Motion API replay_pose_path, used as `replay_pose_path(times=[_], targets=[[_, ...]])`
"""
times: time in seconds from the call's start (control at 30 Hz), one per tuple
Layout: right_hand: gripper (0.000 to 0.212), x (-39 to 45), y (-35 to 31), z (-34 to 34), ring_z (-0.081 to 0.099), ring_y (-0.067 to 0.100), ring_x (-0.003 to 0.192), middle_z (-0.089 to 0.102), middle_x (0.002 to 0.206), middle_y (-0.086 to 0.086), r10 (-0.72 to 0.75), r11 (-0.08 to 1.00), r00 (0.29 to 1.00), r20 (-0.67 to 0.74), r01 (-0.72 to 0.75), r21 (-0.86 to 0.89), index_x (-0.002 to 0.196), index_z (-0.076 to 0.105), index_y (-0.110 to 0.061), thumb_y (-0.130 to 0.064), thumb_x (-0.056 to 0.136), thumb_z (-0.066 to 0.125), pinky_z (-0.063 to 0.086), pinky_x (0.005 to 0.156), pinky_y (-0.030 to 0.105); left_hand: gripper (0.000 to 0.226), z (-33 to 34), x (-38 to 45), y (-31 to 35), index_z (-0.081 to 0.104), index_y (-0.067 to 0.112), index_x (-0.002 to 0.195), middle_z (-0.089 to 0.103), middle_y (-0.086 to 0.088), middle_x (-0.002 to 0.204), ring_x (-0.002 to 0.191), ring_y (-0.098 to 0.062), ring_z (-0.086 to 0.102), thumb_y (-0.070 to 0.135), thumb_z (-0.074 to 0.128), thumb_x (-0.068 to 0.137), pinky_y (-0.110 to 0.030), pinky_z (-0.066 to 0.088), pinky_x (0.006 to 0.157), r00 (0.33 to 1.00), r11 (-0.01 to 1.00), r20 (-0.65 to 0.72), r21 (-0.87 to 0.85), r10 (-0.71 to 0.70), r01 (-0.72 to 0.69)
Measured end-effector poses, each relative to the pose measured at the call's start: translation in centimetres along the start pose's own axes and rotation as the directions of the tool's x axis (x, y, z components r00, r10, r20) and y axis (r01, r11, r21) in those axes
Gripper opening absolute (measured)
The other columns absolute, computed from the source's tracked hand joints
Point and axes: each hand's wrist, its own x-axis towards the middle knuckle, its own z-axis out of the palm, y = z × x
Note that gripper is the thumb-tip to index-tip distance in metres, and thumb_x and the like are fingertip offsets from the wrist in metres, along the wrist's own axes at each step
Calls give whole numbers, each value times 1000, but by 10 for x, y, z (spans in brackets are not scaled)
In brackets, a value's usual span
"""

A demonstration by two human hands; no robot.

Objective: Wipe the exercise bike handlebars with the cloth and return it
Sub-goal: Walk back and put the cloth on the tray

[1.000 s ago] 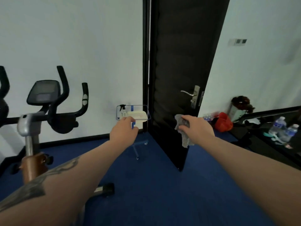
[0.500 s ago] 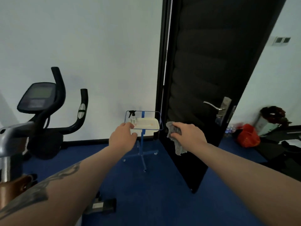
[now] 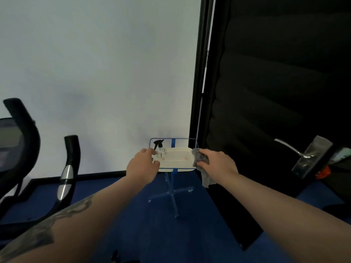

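Cloth (image 3: 202,160) gripped by right hand (image 3: 218,164).

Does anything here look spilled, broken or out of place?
Nothing stands out. The spray bottle stands upright on the white tray, and the grey cloth hangs from the right hand at the tray's edge.

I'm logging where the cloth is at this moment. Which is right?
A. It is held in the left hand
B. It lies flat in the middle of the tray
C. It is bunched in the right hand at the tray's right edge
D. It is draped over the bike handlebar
C: the grey cloth is bunched in the right hand beside the right rim of the white tray, its tail hanging below the hand.
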Motion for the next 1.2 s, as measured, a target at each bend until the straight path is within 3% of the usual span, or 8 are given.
replay_pose_path(times=[0.23, 0.5, 0.7, 0.8, 1.0, 1.2], targets=[[40, 105, 48, 26, 62, 23, 92, 67, 108, 5, -12, 999, 1000, 20, 11, 48, 126, 53, -34, -39, 87, 57, 43, 64, 29, 38, 46, 90, 3, 49, 22, 129, 50, 1, 132, 108, -22, 56, 29, 47, 92, -34, 43, 83, 995, 995, 10, 6, -99, 99], [41, 215, 89, 44, 61, 24, 96, 65, 112, 6, -43, 998, 992, 116, 37, 57, 128, 52, -33, -39, 87, 58, 52, 73, 33, 36, 88, 182, 19, 52, 21, 127, 52, -1, 131, 112, -23, 54, 27, 49, 91, -36, 43, 86, 982, 982, -11, -25, -189, 189], [42, 253, 94, 86, 62, 22, 94, 67, 111, 3, -66, 996, 971, 228, 50, 75, 127, 53, -34, -38, 85, 59, 52, 73, 33, 35, 126, 208, -10, 53, 22, 124, 52, -1, 127, 107, -23, 55, 29, 49, 90, -35, 44, 79, 948, 952, 98, -2, -304, 306], [43, 271, 96, 108, 62, 24, 95, 66, 112, 4, -37, 998, 964, 265, 20, 67, 127, 53, -34, -38, 85, 59, 52, 74, 34, 39, 147, 223, -25, 51, 22, 128, 50, -2, 133, 114, -24, 53, 28, 49, 89, -39, 46, 88, 927, 943, 181, 26, -329, 330], [39, 299, 97, 156, 60, 22, 94, 64, 112, 5, 59, 996, 913, 405, -81, 38, 127, 53, -27, -35, 89, 57, 49, 73, 29, 41, 181, 258, -53, 47, 24, 131, 47, 1, 137, 117, -23, 51, 31, 48, 91, -39, 47, 89, 901, 947, 298, 37, -316, 320], [35, 330, 86, 203, 60, 22, 90, 63, 107, 6, 135, 986, 855, 500, -167, 19, 119, 48, -20, -38, 90, 55, 53, 73, 39, 40, 210, 301, -92, 47, 24, 131, 47, 2, 137, 118, -22, 51, 31, 48, 92, -34, 40, 83, 878, 945, 357, 59, -320, 321]])
